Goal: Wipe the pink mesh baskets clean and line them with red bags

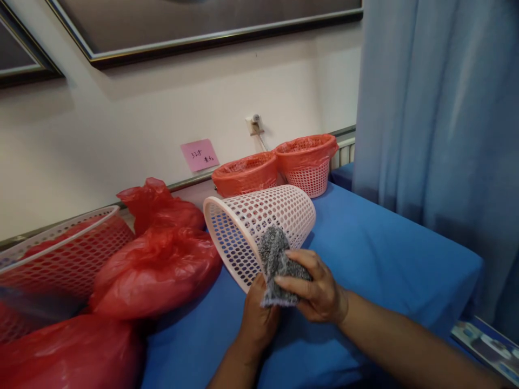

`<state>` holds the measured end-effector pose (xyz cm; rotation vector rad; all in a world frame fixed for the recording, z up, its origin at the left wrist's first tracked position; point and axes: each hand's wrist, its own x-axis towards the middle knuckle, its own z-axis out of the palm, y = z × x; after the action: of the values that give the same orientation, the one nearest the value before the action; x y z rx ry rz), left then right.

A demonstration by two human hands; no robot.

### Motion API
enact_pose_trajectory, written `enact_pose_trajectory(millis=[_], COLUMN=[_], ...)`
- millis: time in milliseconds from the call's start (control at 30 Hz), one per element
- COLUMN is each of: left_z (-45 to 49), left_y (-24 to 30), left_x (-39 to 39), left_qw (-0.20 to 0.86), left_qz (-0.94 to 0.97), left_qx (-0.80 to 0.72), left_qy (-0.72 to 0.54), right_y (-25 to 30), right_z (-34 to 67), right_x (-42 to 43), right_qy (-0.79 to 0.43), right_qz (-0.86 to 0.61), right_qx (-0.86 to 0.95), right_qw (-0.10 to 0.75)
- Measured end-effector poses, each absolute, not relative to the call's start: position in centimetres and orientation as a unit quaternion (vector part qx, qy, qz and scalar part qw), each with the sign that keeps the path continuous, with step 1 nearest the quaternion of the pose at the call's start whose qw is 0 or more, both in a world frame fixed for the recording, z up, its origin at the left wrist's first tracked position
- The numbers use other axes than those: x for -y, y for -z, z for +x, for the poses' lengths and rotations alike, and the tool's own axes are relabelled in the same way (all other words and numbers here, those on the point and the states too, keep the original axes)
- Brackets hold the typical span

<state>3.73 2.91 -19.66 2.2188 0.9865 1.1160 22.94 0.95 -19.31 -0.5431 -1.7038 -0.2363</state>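
A pale pink perforated plastic basket (267, 216) lies on its side on the blue bed sheet (385, 254), mouth toward the left. My right hand (316, 292) is closed on a grey cloth (275, 259) that presses against the basket's outer wall. My left hand (257, 319) sits just below, fingers curled at the basket's lower rim and partly behind the cloth.
Red plastic bags (154, 270) are piled at the left beside another mesh basket (60, 254) lined in red. Two baskets with red liners (279, 170) stand at the far edge by the wall. A blue curtain (438, 119) hangs at the right. A pink note (199, 154) is stuck on the wall.
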Motion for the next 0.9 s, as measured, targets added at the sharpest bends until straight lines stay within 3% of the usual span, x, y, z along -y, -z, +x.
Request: enact_pose_trajectory(millis=[167,267,333,433,533,600,900], left_z=[4.0,3.9,3.8,3.6,3.5,3.6,3.5], left_y=[19.7,20.1,20.4,20.8,20.7,20.4,20.0], left_x=[-2.8,-2.8,-3.0,-3.6,-3.8,-3.7,-3.6], left_qw=[0.176,0.149,0.135,0.123,0.124,0.118,0.07], left_qz=[0.839,0.859,0.869,0.876,0.881,0.882,0.9], left_qx=[-0.36,-0.359,-0.362,-0.369,-0.37,-0.374,-0.348], left_qy=[-0.367,-0.332,-0.308,-0.285,-0.268,-0.26,-0.254], right_y=[21.4,22.2,22.0,20.6,19.1,18.8,21.7], right_z=[27.5,30.0,29.7,27.3,24.9,24.4,29.6], right_x=[-7.3,-10.0,-9.5,-5.9,-2.0,-1.1,-8.7], right_qy=[-0.052,-0.19,-0.179,-0.054,0.042,0.068,-0.127], right_qz=[-0.555,-0.619,-0.595,-0.463,-0.305,-0.274,-0.642], right_qx=[0.484,0.377,0.397,0.553,0.696,0.72,0.424], right_qw=[0.674,0.663,0.676,0.69,0.649,0.634,0.626])
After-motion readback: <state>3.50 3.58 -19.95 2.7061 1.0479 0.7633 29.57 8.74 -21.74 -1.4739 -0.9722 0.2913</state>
